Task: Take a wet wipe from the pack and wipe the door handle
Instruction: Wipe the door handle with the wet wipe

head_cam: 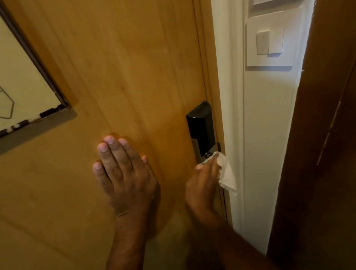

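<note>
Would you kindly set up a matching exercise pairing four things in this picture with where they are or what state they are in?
Column one:
1. left hand
2. right hand
3. wet wipe
4. light switch

Column two:
A. on the white wall right of the door
B. pressed flat, fingers spread, on the wooden door
C. crumpled white, against the lock plate
D. gripping the wipe below the black lock housing

Pairs: 1-B, 2-D, 3-C, 4-A

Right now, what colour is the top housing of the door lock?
Black, over a silver plate, on the door lock; it shows in the head view, the only one.
</note>
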